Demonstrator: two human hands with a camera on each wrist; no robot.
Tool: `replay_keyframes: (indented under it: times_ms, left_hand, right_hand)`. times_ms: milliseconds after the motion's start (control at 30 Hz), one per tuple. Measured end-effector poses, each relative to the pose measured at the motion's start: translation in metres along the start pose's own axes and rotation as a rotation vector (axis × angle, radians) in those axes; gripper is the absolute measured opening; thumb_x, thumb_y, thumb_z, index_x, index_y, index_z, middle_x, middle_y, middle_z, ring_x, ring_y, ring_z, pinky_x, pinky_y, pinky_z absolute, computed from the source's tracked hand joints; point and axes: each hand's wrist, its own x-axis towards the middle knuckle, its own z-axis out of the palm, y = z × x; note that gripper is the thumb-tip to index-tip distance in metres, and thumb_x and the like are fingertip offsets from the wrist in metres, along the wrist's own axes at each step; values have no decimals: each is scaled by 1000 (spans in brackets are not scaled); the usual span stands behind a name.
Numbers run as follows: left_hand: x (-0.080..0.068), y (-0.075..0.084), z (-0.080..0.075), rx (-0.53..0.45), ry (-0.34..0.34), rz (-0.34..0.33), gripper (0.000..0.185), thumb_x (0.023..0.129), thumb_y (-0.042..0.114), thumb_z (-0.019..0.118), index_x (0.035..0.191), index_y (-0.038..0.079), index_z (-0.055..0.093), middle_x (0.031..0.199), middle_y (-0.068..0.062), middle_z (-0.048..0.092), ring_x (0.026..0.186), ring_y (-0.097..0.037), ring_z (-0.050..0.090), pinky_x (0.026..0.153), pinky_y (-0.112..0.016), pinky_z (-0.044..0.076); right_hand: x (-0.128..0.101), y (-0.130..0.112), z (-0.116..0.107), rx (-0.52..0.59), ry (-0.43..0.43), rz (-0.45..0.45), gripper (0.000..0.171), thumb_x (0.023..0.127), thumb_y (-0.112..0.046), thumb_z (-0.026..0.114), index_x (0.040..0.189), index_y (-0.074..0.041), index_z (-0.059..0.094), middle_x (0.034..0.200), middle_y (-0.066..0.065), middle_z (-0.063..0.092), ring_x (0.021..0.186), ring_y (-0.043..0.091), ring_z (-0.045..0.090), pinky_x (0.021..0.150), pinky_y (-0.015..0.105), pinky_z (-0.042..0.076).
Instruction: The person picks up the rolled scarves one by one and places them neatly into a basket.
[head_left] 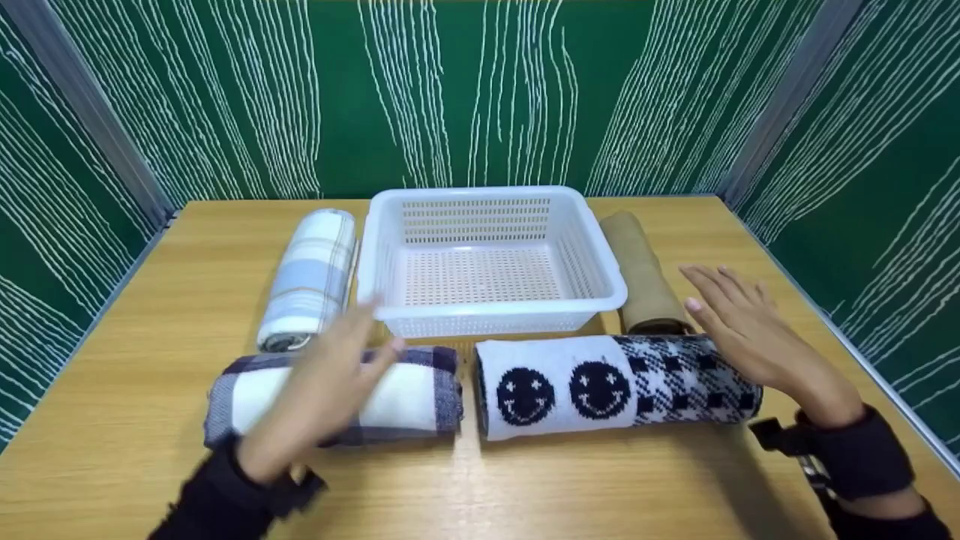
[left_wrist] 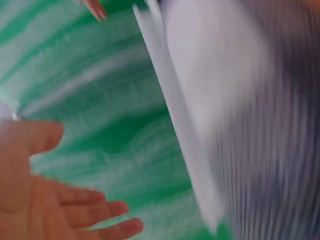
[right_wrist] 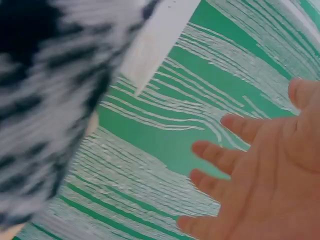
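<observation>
My left hand (head_left: 330,375), blurred, hovers over a rolled purple-and-white checked cloth (head_left: 405,397), its fingers extended; the left wrist view shows the palm and fingers holding nothing. Above the right end of a rolled knit cloth (head_left: 559,386) with black smiley faces and a black-and-white check is my right hand (head_left: 750,330), fingers straight and apart. The right wrist view shows its spread fingers (right_wrist: 215,155) bare. Behind the two rolls stands a white plastic basket (head_left: 495,309) with slotted walls and nothing in it.
A white-and-blue checked roll (head_left: 307,277) lies left of the basket, and a brown roll (head_left: 641,277) lies against its right side. All rest on a wooden table (head_left: 465,495). Green panels (head_left: 630,52) with wavy white lines close off the back and sides.
</observation>
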Motion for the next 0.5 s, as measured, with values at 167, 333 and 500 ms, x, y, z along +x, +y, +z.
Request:
replay_keyframes:
  times_ms: [167,333,500]
  left_hand:
    - [-11,32,32,-595,-182,-78,72,96,33,52,150,0,17,150,-19,28,130,-36,38,105,-47,33]
    - [-6,54,65,-910,-242,-260,77,93,21,55,146,-11,8,151,-29,15,136,-43,22,110,-51,20]
    - [3,65,97,-1038,-152,-494,84,90,22,58,146,-11,6,153,-28,4,139,-44,9,109,-59,8]
  right_hand:
    - [-16,22,0,16,-46,186,66,104,-39,32,150,4,12,142,40,24,127,61,17,95,75,14]
    - [-27,44,11,89,-117,349,75,103,-45,26,143,16,9,133,48,27,119,63,27,92,71,28]
    - [-33,58,25,318,-195,497,82,101,-52,17,141,19,6,137,49,13,120,63,27,85,64,43]
